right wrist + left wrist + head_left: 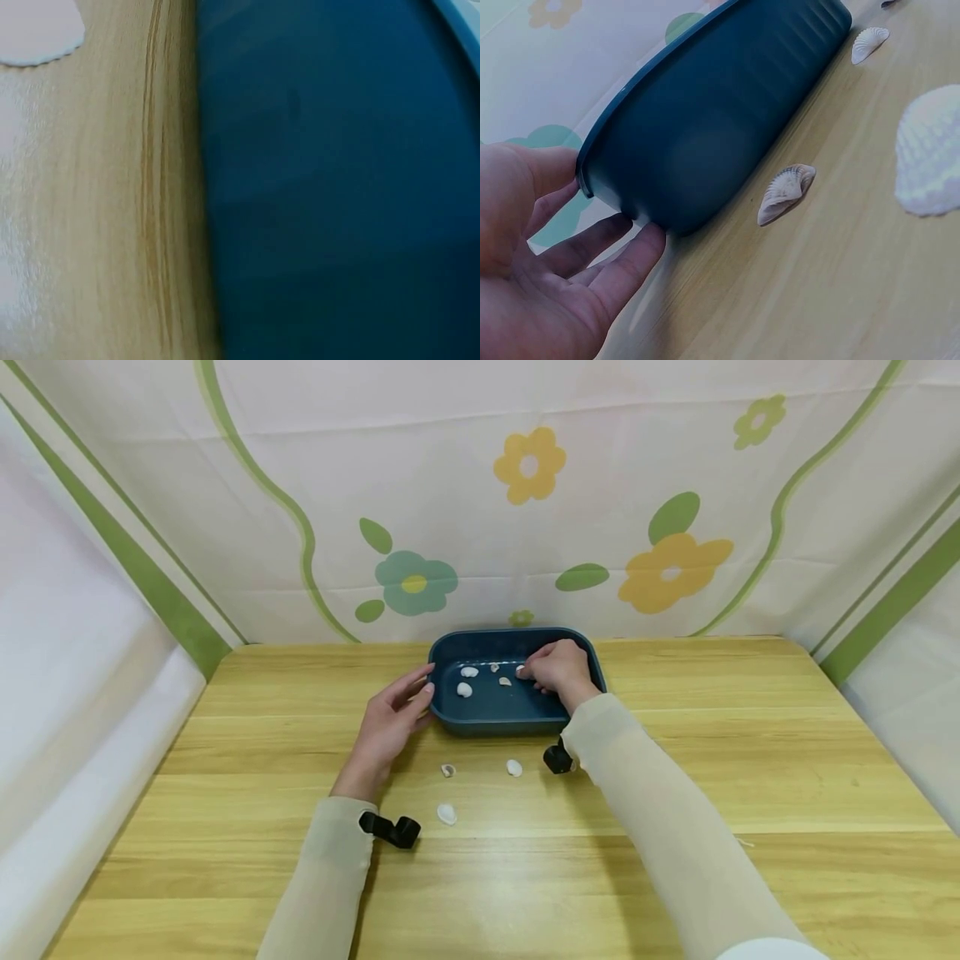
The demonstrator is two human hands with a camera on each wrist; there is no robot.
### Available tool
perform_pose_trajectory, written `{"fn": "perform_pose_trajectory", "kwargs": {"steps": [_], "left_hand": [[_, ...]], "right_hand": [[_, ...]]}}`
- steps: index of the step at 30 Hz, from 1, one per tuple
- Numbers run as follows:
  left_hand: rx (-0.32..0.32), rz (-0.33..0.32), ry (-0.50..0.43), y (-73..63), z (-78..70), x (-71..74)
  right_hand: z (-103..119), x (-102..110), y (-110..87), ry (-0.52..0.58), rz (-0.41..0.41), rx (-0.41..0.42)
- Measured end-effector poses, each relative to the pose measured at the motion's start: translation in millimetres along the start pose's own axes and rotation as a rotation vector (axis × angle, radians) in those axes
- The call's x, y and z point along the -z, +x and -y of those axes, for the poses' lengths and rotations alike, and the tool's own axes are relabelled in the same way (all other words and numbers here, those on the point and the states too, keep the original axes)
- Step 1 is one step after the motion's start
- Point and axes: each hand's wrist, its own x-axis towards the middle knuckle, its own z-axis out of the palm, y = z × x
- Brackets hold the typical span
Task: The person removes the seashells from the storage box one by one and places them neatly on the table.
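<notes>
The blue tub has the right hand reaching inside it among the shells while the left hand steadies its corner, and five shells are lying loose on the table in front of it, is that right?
Not quite: the head view shows three shells loose on the table, not five. The rest holds: the right hand reaches inside the blue tub and the left hand steadies its corner.

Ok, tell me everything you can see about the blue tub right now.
The blue tub is a dark teal rectangular basin with rounded corners and faintly ribbed walls; it looks like plastic. It sits upright on the wooden table, near the back. Four small shells lie inside. The left hand touches its left corner with straight fingers; the right hand reaches inside, fingers at a fifth shell. Three more shells lie on the table in front.
</notes>
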Motion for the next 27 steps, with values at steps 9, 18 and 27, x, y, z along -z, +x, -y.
{"fn": "perform_pose_trajectory", "kwargs": {"steps": [9, 18, 27], "left_hand": [[0.006, -0.005, -0.003, 0.0, -0.8, -1.2], [-0.003, -0.011, -0.011, -0.5, -0.1, -1.0], [-0.015, -0.002, -0.017, -1.0, 0.0, -1.1]], "right_hand": [[-1.5, -0.3, 0.9, -0.002, -0.011, 0.013], [0.5, -0.2, 0.3, -0.027, 0.006, -0.020], [-1.0, 0.9, 1.2, -0.037, 0.023, -0.013]]}}
